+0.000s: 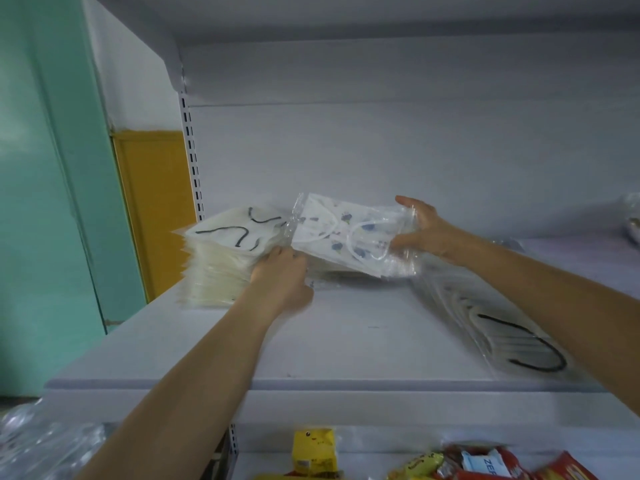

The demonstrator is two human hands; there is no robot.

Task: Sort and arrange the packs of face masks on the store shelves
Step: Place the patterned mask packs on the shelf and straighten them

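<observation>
So this is mid-sort. The printed pack (346,233), white masks with little blue figures in a clear bag, is up off the shelf (346,341), tilted, held between both hands just right of the stack (221,258) of cream packs with black loops.

The right hand (426,230) has the pack's right end, thumb on top and fingers curled under. The left hand (280,271) is at the pack's lower left corner, right where it meets the stack. Its fingertips are hidden, so I can't tell if it's pinching the pack or just steadying the stack.

More loose packs (502,334) with black loops lie fanned out on the right side of the shelf, under the right arm.

My guess: the printed one doesn't match the cream stack, so it needs its own spot beside it, set down flat and squared up. Then the fanned ones get gathered. The bag looks slippery, so a firm hold on both ends makes sense.
</observation>
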